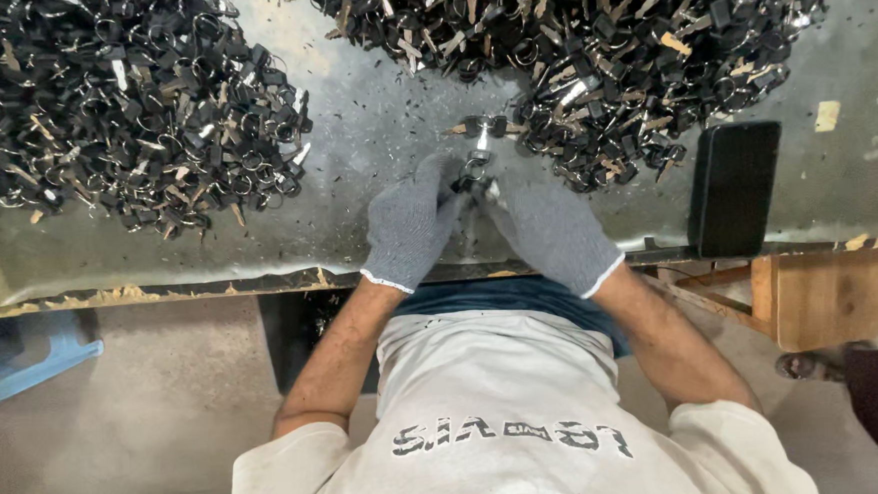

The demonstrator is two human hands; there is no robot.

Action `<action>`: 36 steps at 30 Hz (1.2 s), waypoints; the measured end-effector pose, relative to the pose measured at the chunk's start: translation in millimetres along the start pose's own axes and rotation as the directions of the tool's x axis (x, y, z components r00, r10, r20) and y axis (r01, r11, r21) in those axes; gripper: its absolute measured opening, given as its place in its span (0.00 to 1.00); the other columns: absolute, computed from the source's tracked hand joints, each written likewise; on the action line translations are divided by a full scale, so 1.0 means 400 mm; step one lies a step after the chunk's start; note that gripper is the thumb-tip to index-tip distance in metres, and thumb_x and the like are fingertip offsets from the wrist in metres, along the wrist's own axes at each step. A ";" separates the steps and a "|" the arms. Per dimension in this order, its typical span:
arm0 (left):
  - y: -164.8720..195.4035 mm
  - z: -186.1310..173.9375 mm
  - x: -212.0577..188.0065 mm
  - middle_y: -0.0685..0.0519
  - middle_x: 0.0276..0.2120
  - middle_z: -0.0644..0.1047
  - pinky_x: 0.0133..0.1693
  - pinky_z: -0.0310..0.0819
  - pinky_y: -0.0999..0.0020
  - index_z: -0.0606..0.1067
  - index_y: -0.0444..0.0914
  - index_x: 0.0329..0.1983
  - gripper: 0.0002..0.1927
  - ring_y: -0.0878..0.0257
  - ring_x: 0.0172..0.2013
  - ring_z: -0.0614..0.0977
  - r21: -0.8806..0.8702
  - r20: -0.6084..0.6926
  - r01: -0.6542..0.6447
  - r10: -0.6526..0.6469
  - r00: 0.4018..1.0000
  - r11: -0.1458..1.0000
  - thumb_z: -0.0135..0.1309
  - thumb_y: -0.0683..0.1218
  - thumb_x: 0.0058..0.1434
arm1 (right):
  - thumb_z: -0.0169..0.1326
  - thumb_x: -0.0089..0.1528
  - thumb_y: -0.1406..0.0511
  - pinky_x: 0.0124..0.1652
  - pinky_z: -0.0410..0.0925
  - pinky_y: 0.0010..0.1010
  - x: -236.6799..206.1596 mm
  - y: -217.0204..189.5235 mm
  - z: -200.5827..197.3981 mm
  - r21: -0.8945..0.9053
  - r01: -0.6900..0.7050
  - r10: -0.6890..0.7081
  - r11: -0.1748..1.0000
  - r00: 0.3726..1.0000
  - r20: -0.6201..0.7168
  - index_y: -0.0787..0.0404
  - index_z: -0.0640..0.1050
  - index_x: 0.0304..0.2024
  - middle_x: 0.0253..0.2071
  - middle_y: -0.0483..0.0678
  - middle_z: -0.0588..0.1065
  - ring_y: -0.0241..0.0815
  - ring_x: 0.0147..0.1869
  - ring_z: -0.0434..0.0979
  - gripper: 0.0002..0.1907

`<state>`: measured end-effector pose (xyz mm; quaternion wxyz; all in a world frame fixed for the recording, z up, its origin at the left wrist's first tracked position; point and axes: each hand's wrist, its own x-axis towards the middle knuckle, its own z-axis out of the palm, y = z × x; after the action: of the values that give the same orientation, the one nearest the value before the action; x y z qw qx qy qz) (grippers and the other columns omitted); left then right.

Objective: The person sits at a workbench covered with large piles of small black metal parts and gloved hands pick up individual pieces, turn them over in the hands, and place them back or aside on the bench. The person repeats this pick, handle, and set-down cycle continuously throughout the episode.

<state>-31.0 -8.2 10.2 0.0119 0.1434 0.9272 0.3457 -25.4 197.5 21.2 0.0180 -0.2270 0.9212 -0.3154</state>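
Both my hands wear grey knit gloves and meet at the middle of the grey metal table [374, 150]. My left hand [410, 223] and my right hand [548, 231] pinch a small black keychain piece with a metal ring [475, 165] between their fingertips. Just beyond it lies another loose black piece [481, 127]. A large heap of black keychain pieces with rings [588, 39] spreads at the far right, close to my right hand. A second heap [121, 103] covers the far left.
A black phone [734, 187] lies flat on the table at the right, near the front edge. A wooden frame [832, 297] sticks out below the table's right side. A blue stool part [24, 359] stands on the floor at the left. Someone's sandalled foot [816, 364] shows at lower right.
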 end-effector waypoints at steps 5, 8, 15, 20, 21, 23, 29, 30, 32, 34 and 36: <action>0.001 -0.001 -0.007 0.47 0.39 0.81 0.39 0.75 0.52 0.76 0.43 0.48 0.14 0.47 0.37 0.83 0.084 -0.005 -0.036 0.037 0.999 0.996 0.60 0.45 0.59 | 0.55 0.67 0.60 0.26 0.71 0.49 -0.015 -0.002 0.046 -0.070 -0.131 0.140 0.989 0.979 0.147 0.67 0.72 0.56 0.29 0.60 0.78 0.61 0.27 0.79 0.21; -0.026 0.018 -0.015 0.45 0.40 0.80 0.38 0.74 0.51 0.75 0.40 0.49 0.15 0.46 0.37 0.82 0.097 0.012 -0.113 0.112 0.994 0.989 0.59 0.45 0.59 | 0.52 0.68 0.61 0.24 0.72 0.47 -0.010 -0.017 0.083 -0.251 -0.184 0.228 0.950 0.960 0.162 0.69 0.70 0.61 0.26 0.58 0.78 0.57 0.26 0.80 0.23; -0.019 0.042 -0.014 0.43 0.39 0.79 0.43 0.75 0.50 0.73 0.38 0.50 0.14 0.44 0.40 0.82 0.149 0.072 -0.103 0.093 0.993 0.984 0.58 0.42 0.61 | 0.52 0.62 0.65 0.34 0.75 0.45 -0.015 -0.027 0.062 -0.451 -0.013 0.072 0.892 0.991 0.114 0.67 0.72 0.60 0.35 0.54 0.79 0.52 0.28 0.81 0.23; -0.013 0.021 -0.014 0.43 0.40 0.79 0.42 0.75 0.52 0.73 0.36 0.58 0.23 0.44 0.39 0.81 -0.056 -0.008 0.043 -0.044 0.999 0.997 0.60 0.41 0.59 | 0.53 0.65 0.62 0.27 0.74 0.42 -0.034 -0.017 0.052 -0.375 -0.065 0.124 0.925 0.983 0.137 0.68 0.73 0.52 0.34 0.57 0.79 0.53 0.29 0.82 0.18; -0.013 0.022 -0.019 0.44 0.41 0.79 0.43 0.75 0.52 0.73 0.37 0.56 0.22 0.45 0.40 0.81 -0.023 -0.023 -0.018 0.017 1.000 1.000 0.59 0.40 0.57 | 0.53 0.65 0.63 0.26 0.75 0.42 -0.037 -0.025 0.061 -0.412 -0.040 0.112 0.910 0.982 0.153 0.68 0.73 0.52 0.35 0.57 0.79 0.51 0.30 0.82 0.17; -0.013 0.031 -0.030 0.45 0.42 0.79 0.46 0.76 0.53 0.74 0.39 0.53 0.20 0.46 0.42 0.82 0.048 -0.041 -0.145 0.147 0.988 0.988 0.57 0.39 0.55 | 0.53 0.66 0.64 0.26 0.74 0.43 -0.037 -0.042 0.079 -0.419 -0.083 0.149 0.904 0.981 0.127 0.66 0.73 0.52 0.36 0.56 0.79 0.52 0.31 0.82 0.15; -0.013 0.047 -0.027 0.46 0.40 0.78 0.44 0.76 0.54 0.75 0.39 0.55 0.18 0.47 0.40 0.81 0.098 0.010 -0.153 0.153 0.988 0.983 0.57 0.38 0.61 | 0.53 0.68 0.61 0.30 0.74 0.47 0.022 0.004 0.051 -0.038 -0.182 0.183 0.983 0.917 0.355 0.68 0.71 0.51 0.34 0.60 0.79 0.57 0.32 0.82 0.16; -0.013 0.043 -0.023 0.47 0.38 0.78 0.42 0.75 0.53 0.74 0.37 0.57 0.20 0.47 0.38 0.81 0.067 -0.010 -0.091 0.092 0.996 0.994 0.57 0.39 0.60 | 0.54 0.68 0.60 0.31 0.73 0.49 0.030 0.020 0.040 0.092 -0.135 0.092 0.987 0.924 0.372 0.67 0.71 0.48 0.35 0.62 0.79 0.59 0.32 0.81 0.16; -0.007 0.032 -0.023 0.48 0.35 0.79 0.37 0.74 0.52 0.72 0.33 0.62 0.27 0.47 0.34 0.81 0.003 -0.030 0.033 -0.033 0.999 0.999 0.59 0.42 0.57 | 0.52 0.70 0.60 0.32 0.73 0.49 0.025 0.029 0.032 0.161 -0.195 0.162 0.967 0.967 0.198 0.68 0.71 0.52 0.35 0.63 0.78 0.61 0.34 0.81 0.17; 0.002 0.028 -0.026 0.48 0.35 0.78 0.37 0.75 0.54 0.75 0.38 0.53 0.19 0.48 0.34 0.81 0.090 -0.146 -0.122 0.134 0.980 0.988 0.58 0.42 0.58 | 0.52 0.70 0.60 0.31 0.73 0.50 0.006 0.025 0.033 0.048 -0.208 0.199 0.977 0.969 0.147 0.68 0.71 0.53 0.35 0.62 0.78 0.62 0.34 0.80 0.18; 0.014 0.028 -0.036 0.48 0.34 0.77 0.36 0.74 0.54 0.75 0.41 0.46 0.11 0.49 0.33 0.80 0.167 -0.161 -0.152 0.179 0.971 0.974 0.59 0.43 0.60 | 0.52 0.69 0.58 0.29 0.73 0.51 -0.026 0.002 0.044 -0.236 -0.192 0.246 0.953 0.942 0.228 0.65 0.71 0.53 0.35 0.61 0.78 0.61 0.31 0.81 0.18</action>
<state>-14.4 -0.9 4.2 -0.1095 0.1901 0.9333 0.2842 -13.5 192.4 5.3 0.1472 -0.1616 0.9590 -0.1804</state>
